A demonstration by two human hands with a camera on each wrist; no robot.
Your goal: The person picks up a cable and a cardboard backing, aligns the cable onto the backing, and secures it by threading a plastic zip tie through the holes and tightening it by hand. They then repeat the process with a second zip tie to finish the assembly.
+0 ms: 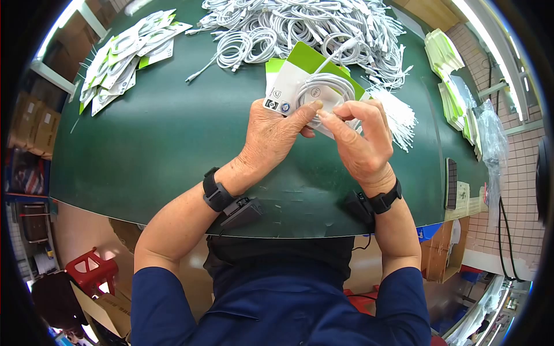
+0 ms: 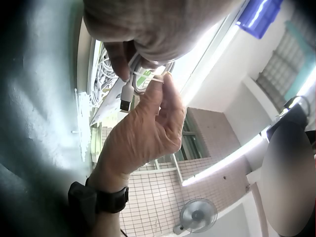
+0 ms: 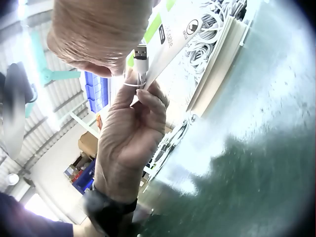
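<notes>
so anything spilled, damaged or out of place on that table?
Nothing spilled or broken visible. One cable end strays left of the cable heap; pale marks, possibly scuffs, on the green table near its front edge.

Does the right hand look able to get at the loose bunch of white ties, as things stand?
Probably yes: the bunch of white ties lies close beside the right hand with nothing visible between, though its fingers seem busy pinching one thin tie.

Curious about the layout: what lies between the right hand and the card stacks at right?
White cable ties, then bare green tabletop, in the head view.
</notes>
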